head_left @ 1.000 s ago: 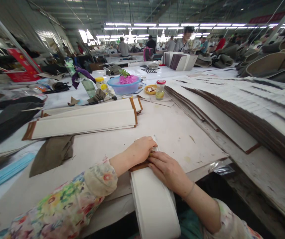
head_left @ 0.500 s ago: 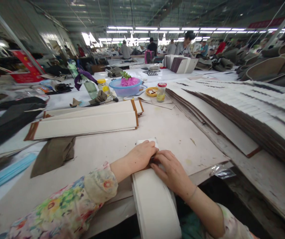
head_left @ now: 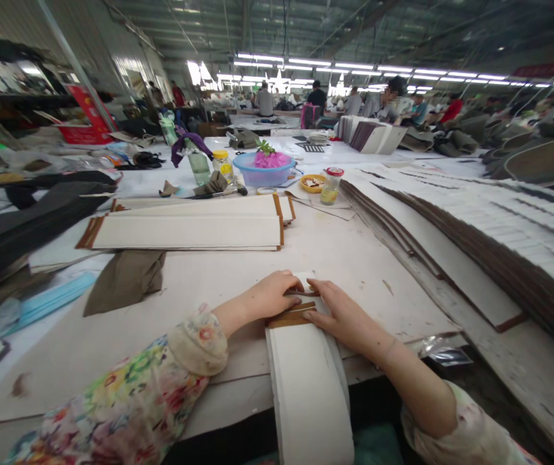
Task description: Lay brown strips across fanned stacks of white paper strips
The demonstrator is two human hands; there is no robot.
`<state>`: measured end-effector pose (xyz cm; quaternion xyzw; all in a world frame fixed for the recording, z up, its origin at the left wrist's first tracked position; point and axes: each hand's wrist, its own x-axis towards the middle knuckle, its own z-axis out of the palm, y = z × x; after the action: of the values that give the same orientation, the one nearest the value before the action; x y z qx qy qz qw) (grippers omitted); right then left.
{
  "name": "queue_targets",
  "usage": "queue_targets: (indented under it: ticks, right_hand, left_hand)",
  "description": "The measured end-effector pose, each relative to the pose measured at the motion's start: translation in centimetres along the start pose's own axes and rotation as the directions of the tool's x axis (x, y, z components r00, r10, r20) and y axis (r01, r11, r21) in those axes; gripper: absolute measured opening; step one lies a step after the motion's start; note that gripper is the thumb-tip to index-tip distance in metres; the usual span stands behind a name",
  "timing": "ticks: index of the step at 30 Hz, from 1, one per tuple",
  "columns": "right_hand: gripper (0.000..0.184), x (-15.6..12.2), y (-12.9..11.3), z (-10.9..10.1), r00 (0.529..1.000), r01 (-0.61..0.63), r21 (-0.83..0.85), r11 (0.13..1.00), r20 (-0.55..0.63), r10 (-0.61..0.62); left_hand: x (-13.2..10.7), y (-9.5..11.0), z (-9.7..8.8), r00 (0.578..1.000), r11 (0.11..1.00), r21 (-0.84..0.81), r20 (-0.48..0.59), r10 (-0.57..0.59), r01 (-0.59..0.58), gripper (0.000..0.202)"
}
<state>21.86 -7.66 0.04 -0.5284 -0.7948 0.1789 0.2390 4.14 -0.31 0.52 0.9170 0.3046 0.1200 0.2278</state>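
Observation:
A long white panel with a brown end band runs from the table edge down toward my lap, its near part drooping. Other layers show along its right side. At its far end, my left hand has its fingers closed on a thin brown edge strip, which is lifted slightly off the band. My right hand lies opposite, thumb on the brown band and forefinger stretched out beyond the strip, the two apart. A white piece lies partly hidden behind my fingers.
Brown-ended white panels are stacked at left, beside brown cloth and a blue face mask. Large white stacks cover the right. A blue basin, a red-lidded jar and an orange dish stand behind. People work farther back.
My right hand has moved off my left hand, and its thumb and forefinger have spread. The brown end band between the hands has come into view. The camera view has shifted slightly left.

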Motion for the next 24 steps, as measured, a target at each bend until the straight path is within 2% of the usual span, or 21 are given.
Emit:
queue_targets:
  ticks: [6, 16, 21, 24]
  right_hand:
    - [0.039, 0.9, -0.7, -1.1, 0.991, 0.048, -0.128, 0.991, 0.131, -0.031]
    - [0.021, 1.5, -1.2, 0.6, 0.996, 0.088, -0.251, 0.964, 0.021, -0.086]
    - [0.016, 1.5, -2.4, 0.8, 0.985, 0.168, -0.452, 0.876, 0.098, -0.138]
    - [0.017, 1.4, -2.9, 0.6, 0.986, 0.16, -0.489, 0.857, 0.125, -0.112]
  left_hand:
    - [-1.4, -0.8, -0.4, 0.998, 0.996, -0.058, -0.009, -0.066, 0.066, 0.022]
    - [-1.5, -0.4, 0.0, 0.997, 0.997, -0.066, -0.054, -0.05, 0.046, 0.014]
    - [-1.6, -0.5, 0.2, 0.999, 0.998, -0.066, -0.051, 0.007, -0.01, 0.006]
    - [-1.8, -0.7, 0.1, 0.998, 0.997, -0.072, -0.053, 0.036, -0.04, 0.007]
